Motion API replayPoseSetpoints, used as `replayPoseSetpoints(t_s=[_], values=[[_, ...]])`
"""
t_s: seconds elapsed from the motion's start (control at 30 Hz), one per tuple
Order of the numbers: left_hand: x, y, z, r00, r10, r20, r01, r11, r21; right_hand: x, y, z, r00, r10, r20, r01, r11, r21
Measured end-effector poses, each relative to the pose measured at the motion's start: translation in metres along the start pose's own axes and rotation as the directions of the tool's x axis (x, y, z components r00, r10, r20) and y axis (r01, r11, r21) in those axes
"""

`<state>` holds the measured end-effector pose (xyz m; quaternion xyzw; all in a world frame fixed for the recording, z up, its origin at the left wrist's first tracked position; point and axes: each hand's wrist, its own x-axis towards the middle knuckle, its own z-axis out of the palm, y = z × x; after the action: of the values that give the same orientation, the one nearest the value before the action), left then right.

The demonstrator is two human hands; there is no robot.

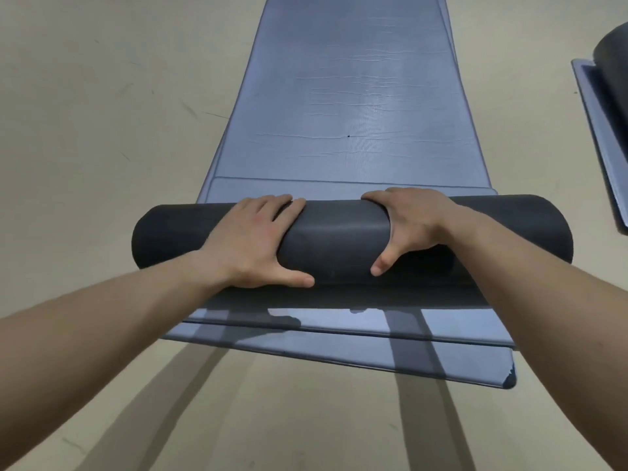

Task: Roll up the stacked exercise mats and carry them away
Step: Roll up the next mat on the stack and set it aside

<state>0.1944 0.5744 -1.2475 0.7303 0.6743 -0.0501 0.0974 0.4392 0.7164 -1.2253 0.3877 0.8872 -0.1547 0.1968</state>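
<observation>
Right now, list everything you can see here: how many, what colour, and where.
dark roll: one, dark grey, lying across the near end of the stack
flat mats: at least two layers, blue, stacked on the floor, stretching away beyond the dark roll
second roll: one, dark grey, right edge, cut off by the frame
side mat: at least one, blue, flat under the second roll
floor: beige, around the mats
left hand: one, gripping the dark roll left of its middle
right hand: one, gripping the dark roll right of its middle, thumb on the near side
</observation>
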Motion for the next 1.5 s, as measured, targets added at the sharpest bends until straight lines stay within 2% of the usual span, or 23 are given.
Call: replayPoseSetpoints(t_s=[0.07,0.13,0.23,0.3,0.4,0.47,0.57,0.63,0.7,0.8,0.87,0.93,1.03,1.1,1.17,1.23,1.33,1.43,1.5], values=[[0.006,-0.001,0.002,1.0,-0.03,0.0,0.03,0.999,-0.014,-0.006,0.005,0.007,0.996,0.005,-0.092,-0.007,1.0,-0.023],[0.024,-0.008,-0.005,0.998,-0.061,0.027,0.063,0.995,-0.074,-0.019,0.01,0.021,0.958,0.056,-0.283,-0.068,0.997,-0.035],[0.047,-0.021,-0.022,0.988,-0.075,0.138,0.101,0.977,-0.185,-0.029,0.009,0.059,0.817,0.095,-0.569,-0.136,0.99,-0.031],[0.053,-0.023,-0.022,0.988,-0.084,0.133,0.104,0.982,-0.156,-0.022,0.006,0.073,0.747,0.113,-0.655,-0.153,0.988,-0.004],[0.044,-0.017,-0.01,0.986,-0.136,-0.098,0.141,0.989,0.044,-0.005,0.007,0.063,0.72,0.163,-0.675,-0.194,0.98,0.029],[0.039,-0.016,-0.002,0.967,-0.171,-0.19,0.183,0.982,0.048,0.006,0.012,0.049,0.734,0.166,-0.658,-0.204,0.979,0.02],[0.058,-0.025,-0.011,0.965,-0.244,-0.098,0.241,0.97,-0.036,0.024,0.019,0.026,0.789,0.167,-0.591,-0.21,0.978,-0.004],[0.078,-0.035,-0.02,0.959,-0.28,-0.032,0.275,0.955,-0.11,0.038,0.024,0.01,0.791,0.2,-0.578,-0.227,0.973,0.025],[0.093,-0.042,-0.027,0.95,-0.311,0.008,0.308,0.937,-0.165,0.047,0.026,0.003,0.731,0.264,-0.629,-0.277,0.958,0.079],[0.102,-0.045,-0.031,0.936,-0.352,0.033,0.352,0.919,-0.18,0.049,0.016,0.022,0.547,0.407,-0.731,-0.336,0.907,0.253],[0.101,-0.042,-0.032,0.936,-0.35,0.029,0.35,0.924,-0.155,0.04,0.006,0.049,0.51,0.435,-0.742,-0.336,0.895,0.293],[0.097,-0.038,-0.032,0.938,-0.347,0.017,0.346,0.928,-0.139,0.027,-0.002,0.071,0.53,0.445,-0.721,-0.365,0.888,0.279],[0.092,-0.033,-0.032,0.923,-0.383,0.018,0.382,0.912,-0.148,0.011,-0.016,0.098,0.514,0.493,-0.702,-0.402,0.862,0.311],[0.086,-0.027,-0.031,0.919,-0.394,0.025,0.394,0.909,-0.137,0.0,-0.033,0.109,0.507,0.598,-0.621,-0.417,0.801,0.43],[0.077,-0.019,-0.03,0.916,-0.401,0.026,0.401,0.909,-0.117,-0.008,-0.05,0.109,0.52,0.714,-0.469,-0.395,0.688,0.609],[0.067,-0.008,-0.03,0.91,-0.412,0.049,0.415,0.905,-0.089,-0.013,-0.059,0.099,0.581,0.746,-0.324,-0.326,0.579,0.747],[0.051,0.011,-0.031,0.885,-0.448,0.131,0.461,0.882,-0.095,-0.018,-0.051,0.071,0.69,0.69,-0.22,-0.216,0.485,0.848],[0.035,0.028,-0.024,0.863,-0.453,0.222,0.492,0.853,-0.173,-0.026,-0.031,0.055,0.765,0.607,-0.216,-0.156,0.5,0.852],[0.024,0.041,-0.015,0.859,-0.406,0.312,0.488,0.834,-0.257,-0.027,-0.017,0.055,0.783,0.562,-0.266,-0.071,0.506,0.86]])
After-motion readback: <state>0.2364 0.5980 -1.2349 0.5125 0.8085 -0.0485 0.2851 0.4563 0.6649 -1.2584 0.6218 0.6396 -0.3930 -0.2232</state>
